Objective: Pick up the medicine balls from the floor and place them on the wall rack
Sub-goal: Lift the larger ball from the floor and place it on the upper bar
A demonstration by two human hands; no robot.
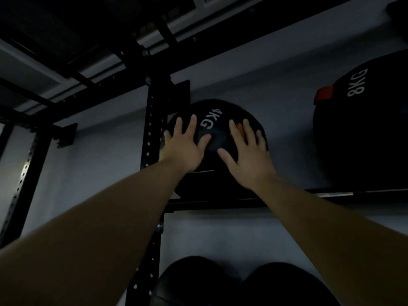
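Observation:
A black medicine ball marked 4KG (213, 120) sits on the black wall rack rail (287, 198), against the grey wall beside the perforated upright (152, 138). My left hand (184, 146) lies flat on the ball's left side, fingers spread and straight. My right hand (248, 155) presses the ball's right side the same way, fingers extended. A larger black ball marked 8KG (362, 120), with a red patch, rests on the same rail to the right.
Two dark balls (192, 281) (284, 283) sit on a lower level below my arms. Black crossbeams (92, 69) and a ceiling frame run overhead at upper left. Another perforated upright (22, 180) stands at the far left. The scene is dim.

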